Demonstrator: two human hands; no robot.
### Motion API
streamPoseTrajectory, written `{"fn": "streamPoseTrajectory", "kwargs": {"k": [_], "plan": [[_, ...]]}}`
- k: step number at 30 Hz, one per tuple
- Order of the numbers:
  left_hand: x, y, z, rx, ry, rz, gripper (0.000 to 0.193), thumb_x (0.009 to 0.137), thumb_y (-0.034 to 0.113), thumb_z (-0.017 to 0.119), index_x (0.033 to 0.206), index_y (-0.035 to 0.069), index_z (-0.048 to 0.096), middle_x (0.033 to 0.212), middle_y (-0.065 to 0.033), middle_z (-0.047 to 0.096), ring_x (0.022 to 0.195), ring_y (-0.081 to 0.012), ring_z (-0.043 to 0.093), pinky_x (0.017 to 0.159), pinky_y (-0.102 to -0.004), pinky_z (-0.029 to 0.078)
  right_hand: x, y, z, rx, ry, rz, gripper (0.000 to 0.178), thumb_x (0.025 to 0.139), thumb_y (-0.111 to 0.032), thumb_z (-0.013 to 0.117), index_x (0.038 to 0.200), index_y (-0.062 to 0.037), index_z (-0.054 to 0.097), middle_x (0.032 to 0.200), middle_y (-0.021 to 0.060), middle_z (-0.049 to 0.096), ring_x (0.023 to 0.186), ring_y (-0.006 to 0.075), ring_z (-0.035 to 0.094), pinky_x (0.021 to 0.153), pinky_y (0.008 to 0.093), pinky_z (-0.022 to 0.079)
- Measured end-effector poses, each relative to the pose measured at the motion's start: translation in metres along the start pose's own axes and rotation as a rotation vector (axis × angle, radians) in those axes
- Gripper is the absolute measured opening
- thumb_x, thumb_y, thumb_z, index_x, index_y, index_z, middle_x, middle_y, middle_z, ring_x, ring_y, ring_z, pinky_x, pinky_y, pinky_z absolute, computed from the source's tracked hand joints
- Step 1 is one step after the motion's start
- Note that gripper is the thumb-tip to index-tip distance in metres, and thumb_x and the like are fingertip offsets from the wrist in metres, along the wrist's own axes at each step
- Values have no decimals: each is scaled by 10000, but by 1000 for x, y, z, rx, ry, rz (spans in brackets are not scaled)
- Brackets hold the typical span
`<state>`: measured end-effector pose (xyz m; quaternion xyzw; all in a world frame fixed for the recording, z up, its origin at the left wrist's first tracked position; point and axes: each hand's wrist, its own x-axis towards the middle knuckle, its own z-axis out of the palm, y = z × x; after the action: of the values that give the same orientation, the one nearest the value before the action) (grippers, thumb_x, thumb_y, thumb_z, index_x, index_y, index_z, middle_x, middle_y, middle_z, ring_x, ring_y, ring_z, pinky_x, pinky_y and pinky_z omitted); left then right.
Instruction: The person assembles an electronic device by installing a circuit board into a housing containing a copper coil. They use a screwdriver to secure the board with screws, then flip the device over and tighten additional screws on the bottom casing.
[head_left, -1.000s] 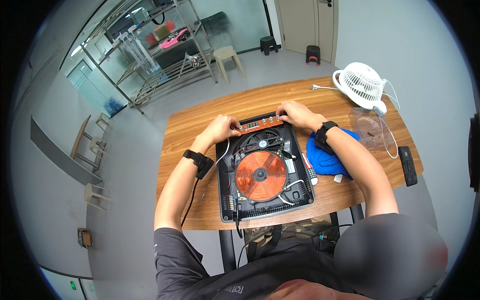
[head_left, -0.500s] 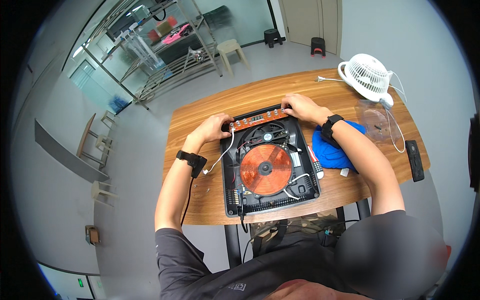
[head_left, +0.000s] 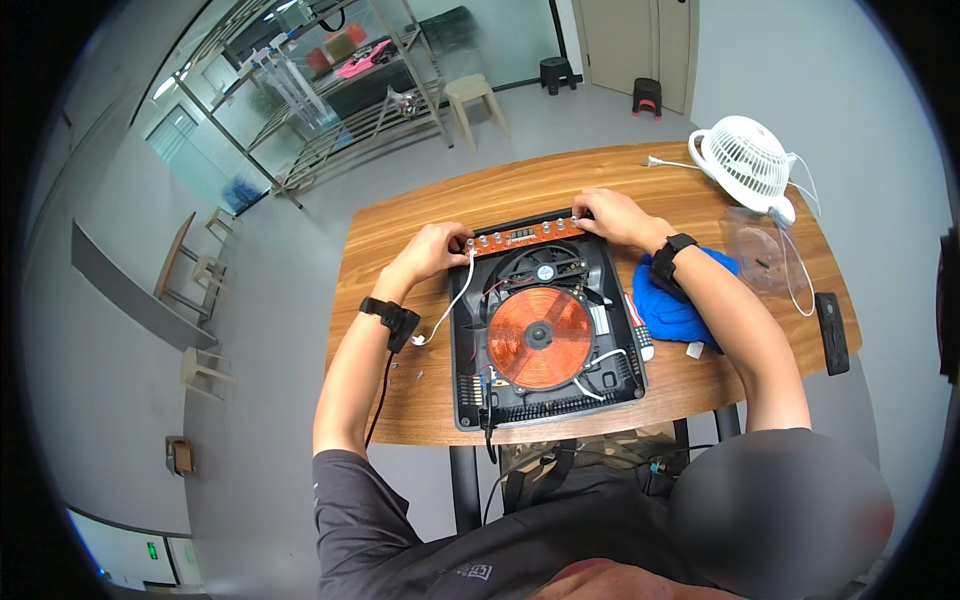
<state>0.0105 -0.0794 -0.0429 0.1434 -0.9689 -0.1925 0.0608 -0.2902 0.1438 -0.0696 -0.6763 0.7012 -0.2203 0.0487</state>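
Note:
An opened induction cooker [head_left: 463, 350] lies on the wooden table before me, its black base holding a round copper coil [head_left: 512, 338] and a black fan [head_left: 516, 266]. Along its far edge sits an orange control board [head_left: 523, 237] with several round buttons and a small display. My left hand [head_left: 438, 250] pinches the board's left end, fingers closed. At the right end, my right hand [head_left: 616, 217] grips the board between thumb and fingers. A white cable [head_left: 462, 291] runs from the board's left end over the casing's side to a loose plug on the table.
Right of the cooker lie a blue cloth [head_left: 668, 312] and a red-and-white tool handle [head_left: 638, 322]. Farther right are a white fan [head_left: 746, 160], a clear plastic bag [head_left: 752, 245] and a black oblong object [head_left: 831, 333]. Small bits [head_left: 420, 375] lie at the left.
The whole view has shifted slightly. Both hands stay at the two ends of the control board, with little visible movement.

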Motion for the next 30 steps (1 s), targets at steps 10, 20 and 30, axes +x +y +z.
{"fn": "streamPoseTrajectory", "kwargs": {"k": [10,20,30], "plan": [[-4,-4,0,-99,17,-56,482,735,97,863,1178,20,688,1009,-149,752,934,-251,722,860,-357,573,2,3,6,-6,6,-16,240,912,-233,664,1086,-72,701,1068,170,667,1049,375,633,892,470,517],[-4,-10,5,-82,26,-9,407,759,158,862,1099,6,699,965,-127,738,877,-231,709,826,-348,578,0,6,-6,76,-125,-41,391,847,-226,777,1179,-39,688,1124,166,625,1108,352,601,958,423,486],[-8,-12,8,-24,73,96,377,759,147,849,1076,4,703,936,-132,718,853,-255,699,794,-360,578,-2,-1,-6,51,-138,-35,415,868,-210,756,1230,-31,661,1155,162,613,1119,363,600,957,441,489]]}}
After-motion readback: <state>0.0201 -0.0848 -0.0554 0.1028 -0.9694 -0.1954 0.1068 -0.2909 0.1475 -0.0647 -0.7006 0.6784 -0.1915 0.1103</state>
